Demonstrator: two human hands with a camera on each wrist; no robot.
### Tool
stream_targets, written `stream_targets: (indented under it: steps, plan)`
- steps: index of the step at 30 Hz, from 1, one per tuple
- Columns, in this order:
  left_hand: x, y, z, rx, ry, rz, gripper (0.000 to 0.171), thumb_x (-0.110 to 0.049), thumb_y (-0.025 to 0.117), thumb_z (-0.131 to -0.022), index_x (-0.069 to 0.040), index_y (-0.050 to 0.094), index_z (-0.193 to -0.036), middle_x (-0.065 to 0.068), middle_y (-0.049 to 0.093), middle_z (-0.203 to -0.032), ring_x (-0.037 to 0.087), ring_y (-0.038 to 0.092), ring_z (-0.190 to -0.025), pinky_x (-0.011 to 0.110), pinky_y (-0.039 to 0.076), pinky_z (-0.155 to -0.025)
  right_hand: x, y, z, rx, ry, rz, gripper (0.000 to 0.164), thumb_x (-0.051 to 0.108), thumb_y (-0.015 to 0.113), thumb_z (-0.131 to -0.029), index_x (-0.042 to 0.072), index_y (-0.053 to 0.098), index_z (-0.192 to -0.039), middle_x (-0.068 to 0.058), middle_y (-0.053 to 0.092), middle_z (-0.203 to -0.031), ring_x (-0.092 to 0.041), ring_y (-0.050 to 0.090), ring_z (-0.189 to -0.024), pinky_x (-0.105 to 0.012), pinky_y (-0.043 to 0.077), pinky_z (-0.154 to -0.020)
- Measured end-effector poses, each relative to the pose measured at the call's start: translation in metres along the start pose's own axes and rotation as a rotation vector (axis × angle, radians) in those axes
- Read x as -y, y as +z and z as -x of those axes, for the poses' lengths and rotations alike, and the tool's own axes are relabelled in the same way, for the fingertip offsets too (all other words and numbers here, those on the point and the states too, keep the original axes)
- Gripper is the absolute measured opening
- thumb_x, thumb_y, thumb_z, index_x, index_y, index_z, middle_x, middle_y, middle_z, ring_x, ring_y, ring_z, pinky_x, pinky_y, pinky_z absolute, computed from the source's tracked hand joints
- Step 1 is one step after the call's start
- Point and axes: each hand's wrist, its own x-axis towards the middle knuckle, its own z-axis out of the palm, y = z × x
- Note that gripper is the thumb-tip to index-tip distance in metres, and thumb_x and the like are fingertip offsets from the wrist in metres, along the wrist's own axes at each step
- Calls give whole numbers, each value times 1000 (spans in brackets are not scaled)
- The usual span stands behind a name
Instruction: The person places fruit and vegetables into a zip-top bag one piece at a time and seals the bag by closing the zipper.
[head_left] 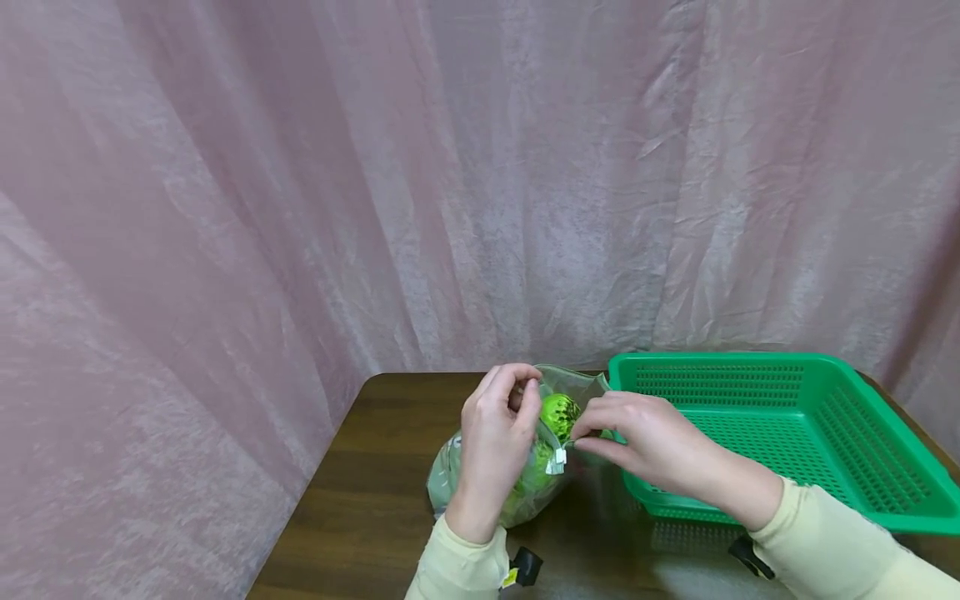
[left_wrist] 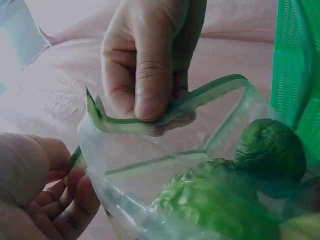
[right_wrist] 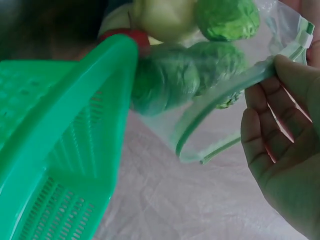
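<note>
A clear zip bag [head_left: 444, 475] with a green-edged mouth and white slider [head_left: 559, 456] rests on the table, mouth gaping. Crinkled green balls like small cabbages [head_left: 558, 412] show inside. The right wrist view also shows a pale yellow-green round fruit [right_wrist: 167, 19] among the cabbages [right_wrist: 227, 19]. My left hand [head_left: 498, 425] pinches the far lip; in the left wrist view that hand [left_wrist: 35, 185] is at lower left. Close to the slider, my right hand [head_left: 652, 433] pinches the near lip between thumb and fingers; the right wrist view has this hand [right_wrist: 287, 130] at right.
To the right of the bag stands a green perforated plastic basket [head_left: 735, 358], its left wall close to my right hand. Beneath everything lies a dark wooden table [head_left: 352, 475]. A pink velvety curtain [head_left: 375, 167] hangs behind. Each wrist carries a black device [head_left: 528, 567].
</note>
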Motion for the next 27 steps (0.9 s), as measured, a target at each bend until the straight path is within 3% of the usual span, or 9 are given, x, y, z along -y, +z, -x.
stream_targets:
  steps: [8,16,23,27]
  plan:
    - [2,-7,-7,69,-26,-24,20,-7,71,-105,-8,73,-124,-2,72,-96,7,64,-71,28,56,-64,4,4,-15,-39,-7,10,22,8,91,-91,25,80,-99,23,66,-94,1,59,-84,-26,54,-72]
    - [3,-23,-4,99,-7,-73,6,-17,73,-108,-13,76,-111,-6,72,-98,8,68,-83,30,60,-74,8,4,-29,-143,9,-19,23,8,91,-89,27,79,-97,25,67,-94,1,57,-81,-24,51,-69]
    - [9,-41,7,168,11,-39,13,-27,73,-109,-16,77,-113,-8,74,-107,7,72,-96,37,61,-85,12,4,-39,-157,111,-57,16,12,87,-96,26,82,-100,25,68,-95,1,59,-82,-27,54,-71]
    - [13,-47,12,197,90,-18,22,-24,80,-103,-12,76,-121,-4,77,-118,12,75,-105,37,62,-93,13,3,-42,-143,185,-75,13,15,85,-98,27,82,-102,26,68,-95,1,63,-86,-34,57,-76]
